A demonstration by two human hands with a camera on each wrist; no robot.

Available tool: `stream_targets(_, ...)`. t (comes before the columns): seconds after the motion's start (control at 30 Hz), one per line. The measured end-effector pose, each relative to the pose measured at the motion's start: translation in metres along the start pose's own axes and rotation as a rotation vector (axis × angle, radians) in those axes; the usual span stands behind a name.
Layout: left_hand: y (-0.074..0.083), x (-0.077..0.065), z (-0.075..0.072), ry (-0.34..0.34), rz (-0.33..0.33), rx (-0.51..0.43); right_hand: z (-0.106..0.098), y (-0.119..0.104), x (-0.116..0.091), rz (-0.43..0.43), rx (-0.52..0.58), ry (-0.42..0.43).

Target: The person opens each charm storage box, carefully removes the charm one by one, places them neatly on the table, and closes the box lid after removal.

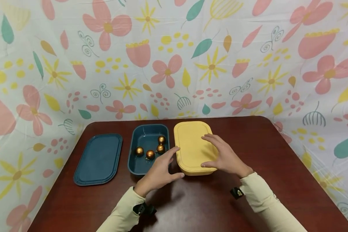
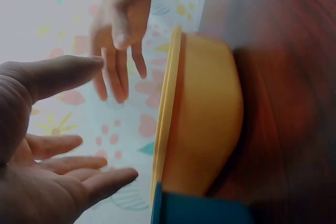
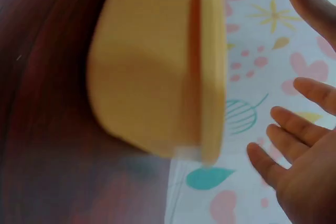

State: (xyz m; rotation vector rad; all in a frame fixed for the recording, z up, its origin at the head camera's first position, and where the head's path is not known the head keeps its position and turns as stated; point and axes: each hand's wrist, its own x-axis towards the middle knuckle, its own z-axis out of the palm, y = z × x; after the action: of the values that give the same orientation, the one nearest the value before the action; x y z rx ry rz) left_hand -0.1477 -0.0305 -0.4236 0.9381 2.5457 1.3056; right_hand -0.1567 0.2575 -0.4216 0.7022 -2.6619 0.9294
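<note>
My left hand and right hand hover released and empty, the yellow box below, between them. I'm likely lining up on its lid; next calls for a 2-handed grip.

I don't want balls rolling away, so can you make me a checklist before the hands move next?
1. Left hand empty: ok.
2. Right hand empty: ok.
3. Balls in blue box: ok, four visible.
4. Blue lid on blue box: not ok, it lies on the table.
5. Yellow lid on yellow box: ok.
6. Balls in yellow box: cannot tell, lid hides inside.
</note>
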Motion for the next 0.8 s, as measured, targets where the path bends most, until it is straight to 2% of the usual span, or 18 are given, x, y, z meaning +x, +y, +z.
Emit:
stream_targets(0.13,0.006,0.007,0.012,-0.034,-0.058,0.076,0.002,0.012,-0.009,0.088,0.007,-0.06)
stream_targets(0.27,0.009,0.013,0.025,-0.047,-0.122,0.104,0.007,0.023,-0.017,0.14,0.044,-0.097)
stream_targets(0.53,0.005,0.024,0.05,0.044,-0.153,0.174,0.018,0.037,-0.026,0.17,0.11,-0.112)
stream_targets(0.8,-0.008,0.025,0.066,0.115,-0.181,0.148,0.024,0.045,-0.03,0.167,0.153,-0.101)
